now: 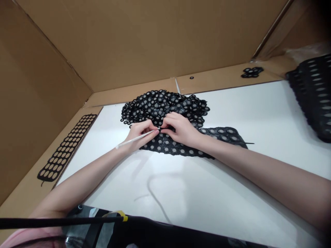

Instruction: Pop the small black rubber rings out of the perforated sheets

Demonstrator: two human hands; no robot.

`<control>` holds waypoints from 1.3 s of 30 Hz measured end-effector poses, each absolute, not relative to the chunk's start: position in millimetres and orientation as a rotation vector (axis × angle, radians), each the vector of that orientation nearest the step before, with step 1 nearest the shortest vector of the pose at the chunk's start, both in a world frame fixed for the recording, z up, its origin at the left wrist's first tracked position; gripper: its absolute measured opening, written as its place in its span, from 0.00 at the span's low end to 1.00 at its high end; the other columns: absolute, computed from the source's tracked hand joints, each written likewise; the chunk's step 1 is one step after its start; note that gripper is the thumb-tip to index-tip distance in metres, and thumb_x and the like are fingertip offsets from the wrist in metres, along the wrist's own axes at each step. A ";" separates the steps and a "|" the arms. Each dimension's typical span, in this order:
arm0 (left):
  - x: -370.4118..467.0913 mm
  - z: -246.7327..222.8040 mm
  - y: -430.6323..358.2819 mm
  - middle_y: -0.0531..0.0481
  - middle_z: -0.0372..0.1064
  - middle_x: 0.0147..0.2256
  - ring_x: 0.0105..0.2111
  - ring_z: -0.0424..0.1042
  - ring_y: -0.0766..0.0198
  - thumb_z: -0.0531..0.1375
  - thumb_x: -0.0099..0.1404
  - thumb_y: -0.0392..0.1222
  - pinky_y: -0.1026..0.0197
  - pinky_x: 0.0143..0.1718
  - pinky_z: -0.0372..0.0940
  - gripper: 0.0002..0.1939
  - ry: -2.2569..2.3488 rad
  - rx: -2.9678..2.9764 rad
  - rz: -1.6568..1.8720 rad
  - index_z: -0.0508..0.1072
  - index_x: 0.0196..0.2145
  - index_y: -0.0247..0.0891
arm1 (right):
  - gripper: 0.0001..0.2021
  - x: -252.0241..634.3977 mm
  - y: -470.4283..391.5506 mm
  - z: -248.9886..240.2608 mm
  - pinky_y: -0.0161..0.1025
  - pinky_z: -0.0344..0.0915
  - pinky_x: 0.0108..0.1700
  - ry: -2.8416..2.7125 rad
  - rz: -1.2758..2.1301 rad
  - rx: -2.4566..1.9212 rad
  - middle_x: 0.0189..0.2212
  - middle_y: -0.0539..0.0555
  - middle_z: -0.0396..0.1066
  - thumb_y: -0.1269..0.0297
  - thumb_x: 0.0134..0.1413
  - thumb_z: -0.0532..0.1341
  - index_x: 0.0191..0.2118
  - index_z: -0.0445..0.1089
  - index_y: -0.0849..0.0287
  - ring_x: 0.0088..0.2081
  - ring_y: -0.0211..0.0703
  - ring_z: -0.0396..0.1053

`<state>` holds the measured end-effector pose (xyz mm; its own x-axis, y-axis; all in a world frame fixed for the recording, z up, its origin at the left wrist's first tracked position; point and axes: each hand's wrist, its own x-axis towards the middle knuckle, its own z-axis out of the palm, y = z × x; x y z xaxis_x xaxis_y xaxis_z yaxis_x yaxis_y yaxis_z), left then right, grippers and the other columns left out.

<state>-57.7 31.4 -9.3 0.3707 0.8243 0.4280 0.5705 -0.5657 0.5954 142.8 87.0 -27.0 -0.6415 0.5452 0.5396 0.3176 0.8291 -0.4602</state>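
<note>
My left hand [142,134] is closed around a thin white stick [134,139], which slants down and left across the wrist. Its fingertips almost meet those of my right hand [182,130], closed in a pinch; what lies between those fingers is too small to make out. Beneath both hands is a flat black rubber-like sheet [182,151] with rows of round pale spots, partly covered by my right hand and forearm. Just behind my fingers rises a heap of small black rings [155,101].
An empty-holed black sheet [66,148] lies on cardboard at left. Stacked black sheets [314,93] stand at right. A small ring cluster [252,72] and one loose ring [191,78] lie at the back. Cardboard walls [155,41] enclose the white tabletop [116,182].
</note>
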 end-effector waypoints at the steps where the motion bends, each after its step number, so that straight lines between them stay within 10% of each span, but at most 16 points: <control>1: -55.9 -8.7 31.0 0.55 0.63 0.23 0.21 0.58 0.73 0.60 0.65 0.43 0.68 0.22 0.54 0.10 1.189 2.392 1.027 0.69 0.29 0.35 | 0.08 142.8 87.1 -27.1 0.40 0.58 0.36 -2.311 0.421 -0.622 0.27 0.52 0.63 0.70 0.55 0.60 0.26 0.61 0.57 0.33 0.43 0.60; 14: -52.7 -11.9 36.1 0.54 0.67 0.28 0.24 0.64 0.73 0.57 0.67 0.36 0.70 0.26 0.59 0.03 1.068 2.677 1.023 0.69 0.34 0.36 | 0.09 143.2 86.9 -26.6 0.39 0.58 0.36 -2.309 0.405 -0.620 0.26 0.52 0.63 0.70 0.55 0.59 0.26 0.60 0.58 0.32 0.43 0.60; 22: -48.1 -6.8 38.8 0.52 0.63 0.22 0.24 0.60 0.67 0.50 0.72 0.47 0.64 0.25 0.55 0.21 1.095 3.070 0.754 0.65 0.22 0.36 | 0.09 142.5 86.4 -26.2 0.40 0.58 0.35 -2.314 0.422 -0.615 0.25 0.52 0.62 0.71 0.55 0.58 0.25 0.60 0.57 0.32 0.43 0.59; 39: -47.8 -8.1 37.0 0.51 0.66 0.22 0.24 0.61 0.66 0.48 0.73 0.43 0.62 0.28 0.55 0.21 1.097 3.075 0.634 0.63 0.22 0.36 | 0.08 142.1 83.4 -23.7 0.39 0.55 0.36 -2.344 0.442 -0.617 0.24 0.52 0.63 0.73 0.52 0.57 0.25 0.60 0.58 0.31 0.42 0.59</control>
<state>-47.8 37.0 -8.1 0.7122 0.5700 0.4098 0.6396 -0.7674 -0.0442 142.1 83.4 -23.7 -0.6670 0.5365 0.5170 0.3116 0.8311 -0.4606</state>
